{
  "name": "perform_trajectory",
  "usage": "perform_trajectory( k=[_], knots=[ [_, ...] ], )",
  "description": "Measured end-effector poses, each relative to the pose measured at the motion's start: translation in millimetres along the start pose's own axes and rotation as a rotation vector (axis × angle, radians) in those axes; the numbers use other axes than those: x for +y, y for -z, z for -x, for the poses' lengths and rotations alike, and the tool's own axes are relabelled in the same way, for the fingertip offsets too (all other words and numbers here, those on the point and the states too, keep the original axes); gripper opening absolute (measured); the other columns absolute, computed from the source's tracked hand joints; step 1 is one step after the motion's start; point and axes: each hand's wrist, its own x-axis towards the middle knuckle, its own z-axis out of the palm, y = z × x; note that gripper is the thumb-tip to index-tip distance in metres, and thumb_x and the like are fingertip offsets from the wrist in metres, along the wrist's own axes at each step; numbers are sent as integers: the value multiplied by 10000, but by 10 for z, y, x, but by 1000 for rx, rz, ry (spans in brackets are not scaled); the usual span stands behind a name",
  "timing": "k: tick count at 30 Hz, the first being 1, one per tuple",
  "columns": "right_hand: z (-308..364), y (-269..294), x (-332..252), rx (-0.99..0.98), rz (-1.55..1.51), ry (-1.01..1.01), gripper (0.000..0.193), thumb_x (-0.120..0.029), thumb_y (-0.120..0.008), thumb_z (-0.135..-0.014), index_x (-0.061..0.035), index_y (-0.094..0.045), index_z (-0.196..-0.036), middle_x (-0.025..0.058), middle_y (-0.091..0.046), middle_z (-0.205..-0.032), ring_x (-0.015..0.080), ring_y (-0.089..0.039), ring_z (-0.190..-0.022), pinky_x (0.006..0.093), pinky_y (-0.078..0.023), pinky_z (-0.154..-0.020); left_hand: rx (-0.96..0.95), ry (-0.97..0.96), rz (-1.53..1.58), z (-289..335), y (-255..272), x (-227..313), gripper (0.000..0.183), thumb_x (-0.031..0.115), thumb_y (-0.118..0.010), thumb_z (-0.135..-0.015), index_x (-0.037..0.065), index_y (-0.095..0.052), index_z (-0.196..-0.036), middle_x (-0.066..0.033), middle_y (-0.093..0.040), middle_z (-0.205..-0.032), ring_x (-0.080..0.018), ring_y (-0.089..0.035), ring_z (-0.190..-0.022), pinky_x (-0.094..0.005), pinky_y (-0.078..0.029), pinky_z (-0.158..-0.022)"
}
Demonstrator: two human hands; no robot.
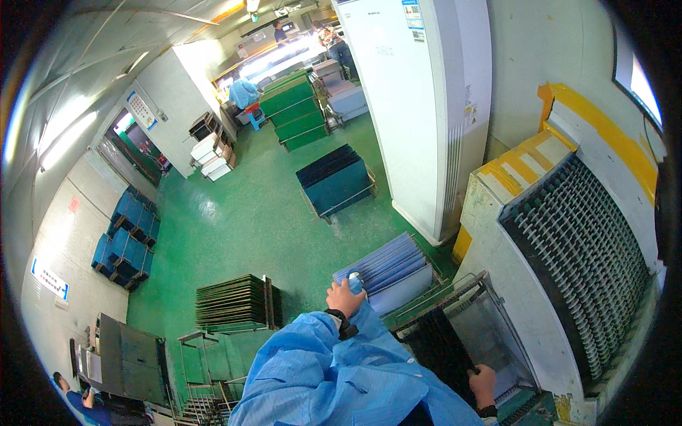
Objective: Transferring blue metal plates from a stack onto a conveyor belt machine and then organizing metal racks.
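Note:
My left hand [346, 298], with a dark band at the wrist, is stretched out ahead of me with its fingers curled. A small white-and-blue thing [355, 281] shows at its fingertips, too small to make out. Just beyond stands a rack of pale blue panels [398, 270]. Low on the right, my right hand [483, 385] is closed at the edge of a dark panel [455, 348], one of several upright in a metal-framed rack [497, 305]. The fingertips there are partly hidden.
On my right stands a machine with rows of rollers [582, 263]; behind it rises a tall white cabinet [415, 106]. A rack of brown-edged boards [234, 304] is at left, a blue-panel rack [337, 186] ahead. People [330, 42] are at the far bench, another person [82, 401] at lower left.

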Motion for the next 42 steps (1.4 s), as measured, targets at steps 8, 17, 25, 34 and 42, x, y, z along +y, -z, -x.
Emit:
perform_trajectory(
  k=[8,17,25,34,42],
  knots=[
    [37,-97,93,25,67,46,297,-256,-785,-721,-12,-739,-885,226,-694,-867,411,-662,-850,483,-511,-766,-19,-5,35,-8,-2,5,770,572,-726,-731,78,-570,-1301,-255,-560,-1234,-459,-544,-1144,-532,-490,-934],
    [1,-114,222,-10,235,216,234,-232,-727,-754,-49,-731,-900,177,-703,-889,401,-661,-860,509,-513,-773,-33,-3,76,-18,15,21,738,508,-758,-724,87,-562,-1298,-275,-518,-1316,-471,-520,-1188,-557,-497,-920],
    [150,352,-274,23,338,192,269,-234,-759,-728,-26,-726,-895,197,-693,-861,406,-657,-841,501,-508,-757,-36,0,81,-37,-10,0,744,501,-759,-722,94,-558,-1312,-266,-524,-1299,-467,-529,-1162,-555,-501,-904],
    [564,1475,-890,106,307,212,368,-261,-767,-695,23,-694,-918,234,-649,-849,434,-616,-853,497,-475,-752,-52,-5,83,-32,33,29,756,502,-759,-724,98,-545,-1326,-263,-519,-1294,-463,-523,-1167,-556,-494,-912],
    [655,2185,-705,279,-97,-107,444,-242,-757,-740,22,-623,-1070,188,-621,-1021,328,-583,-907,430,-451,-854,6,-24,54,-41,-15,-2,748,558,-758,-712,95,-590,-1274,-244,-557,-1222,-460,-559,-1107,-525,-507,-898]
  ],
)
